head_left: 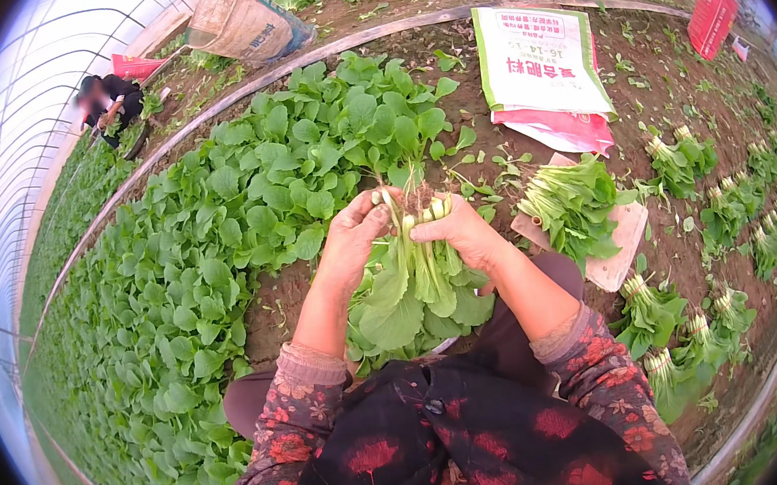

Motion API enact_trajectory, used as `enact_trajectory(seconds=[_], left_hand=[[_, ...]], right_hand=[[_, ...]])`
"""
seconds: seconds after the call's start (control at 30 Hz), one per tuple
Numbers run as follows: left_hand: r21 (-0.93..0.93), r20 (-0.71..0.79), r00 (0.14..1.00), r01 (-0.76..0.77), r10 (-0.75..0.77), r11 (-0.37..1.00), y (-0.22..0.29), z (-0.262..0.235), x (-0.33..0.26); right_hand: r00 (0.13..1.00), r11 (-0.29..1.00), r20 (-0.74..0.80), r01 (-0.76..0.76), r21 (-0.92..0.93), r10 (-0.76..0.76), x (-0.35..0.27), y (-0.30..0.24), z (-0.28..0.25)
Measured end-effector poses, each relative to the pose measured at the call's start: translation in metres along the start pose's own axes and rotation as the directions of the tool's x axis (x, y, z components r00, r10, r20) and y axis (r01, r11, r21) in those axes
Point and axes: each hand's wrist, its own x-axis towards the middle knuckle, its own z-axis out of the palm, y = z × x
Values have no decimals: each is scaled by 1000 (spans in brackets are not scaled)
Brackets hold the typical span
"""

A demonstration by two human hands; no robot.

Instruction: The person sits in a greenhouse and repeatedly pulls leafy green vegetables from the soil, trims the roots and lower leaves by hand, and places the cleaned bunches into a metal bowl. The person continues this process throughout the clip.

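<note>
Two hands meet over one bunch of leafy greens (416, 282), held in front of the person's lap. Its long axis runs near to far: pale stalk bases and thin roots point to the far side, toward the growing bed (221, 249), while the broad green leaves hang near, toward the dark floral clothing (454, 442). The stalks are whitish green, packed side by side; the leaves are smooth, rounded and bright green. The left hand (351, 241) is clenched around the stalks from the left, and the right hand (462, 231) grasps them from the right. To the right, another cut bunch (572, 201) lies on a flat board (619, 253), just near a white and red printed sack (545, 73). More tied bunches (677, 327) lie on the soil.
</note>
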Motion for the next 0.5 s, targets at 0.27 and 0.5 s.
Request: enact_trajectory(seconds=[0.27, 0.5], left_hand=[[113, -156, 967, -185, 201, 976, -7, 2, 8], [388, -244, 905, -238, 348, 890, -36, 41, 19]], right_hand=[[1000, 992, -1, -16, 129, 16, 1, -2, -7], [968, 973, -227, 150, 176, -108, 4, 8, -7]])
